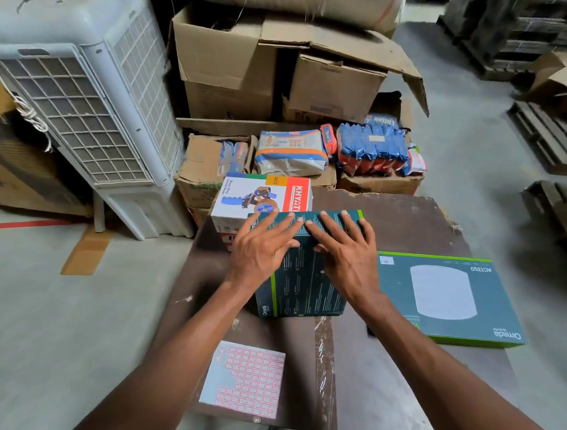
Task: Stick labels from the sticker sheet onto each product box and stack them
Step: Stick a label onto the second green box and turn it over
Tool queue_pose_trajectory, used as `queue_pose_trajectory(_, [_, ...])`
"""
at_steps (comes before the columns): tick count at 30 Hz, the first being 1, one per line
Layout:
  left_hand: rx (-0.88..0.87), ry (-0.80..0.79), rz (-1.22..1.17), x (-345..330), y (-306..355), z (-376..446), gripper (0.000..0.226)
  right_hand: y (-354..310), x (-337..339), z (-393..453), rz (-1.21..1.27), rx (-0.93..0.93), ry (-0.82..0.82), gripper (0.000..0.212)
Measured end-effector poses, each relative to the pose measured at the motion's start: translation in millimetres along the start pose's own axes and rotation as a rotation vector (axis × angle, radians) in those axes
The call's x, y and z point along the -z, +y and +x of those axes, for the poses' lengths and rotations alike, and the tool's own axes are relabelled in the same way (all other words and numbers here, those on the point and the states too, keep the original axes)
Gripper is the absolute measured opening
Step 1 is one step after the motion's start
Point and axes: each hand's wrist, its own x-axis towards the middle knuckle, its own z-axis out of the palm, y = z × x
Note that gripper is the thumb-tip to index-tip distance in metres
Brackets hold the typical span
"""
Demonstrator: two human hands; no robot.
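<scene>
A person's left hand [264, 247] and right hand [345, 247] press flat, fingers spread wide, on a dark teal product box [301, 281] mid-table, seemingly smoothing a label. Another teal box [448, 297], already labelled, lies at the table's [408, 225] right edge; the sticker sheet [244, 380] sits at the near edge. Next, probably stacking.

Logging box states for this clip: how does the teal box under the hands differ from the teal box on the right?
The box under the hands shows its dark, text-covered face; the right-hand box shows a white product picture. Both hands, left and right, press flat on the first; the second lies untouched. The second carries a small white label at a corner; none shows on the first. Both are teal with green edging.
</scene>
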Motion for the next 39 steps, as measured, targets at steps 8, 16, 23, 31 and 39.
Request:
queue_pose_trajectory(8, [0.103,-0.026,-0.015,8,-14,-3,0.038,2,2,6,0.081,-0.026,0.022,0.06])
queue_pose_trajectory(16, [-0.001,-0.061,-0.103,4,-4,4,0.042,-3,-6,-7,0.129,-0.025,0.106,0.063])
queue_pose_trajectory(23, [0.071,-0.064,-0.146,2,-4,10,0.04,-63,-16,-52,0.327,0.032,0.26,0.024])
queue_pose_trajectory(31, [0.099,-0.073,-0.188,0,-7,14,0.037,-165,-121,-95,0.638,-0.081,-0.845,0.026])
queue_pose_trajectory(39, [0.091,-0.023,-0.214,-3,-10,12,0.039,-203,-158,-95,0.566,-0.138,-1.044,0.029])
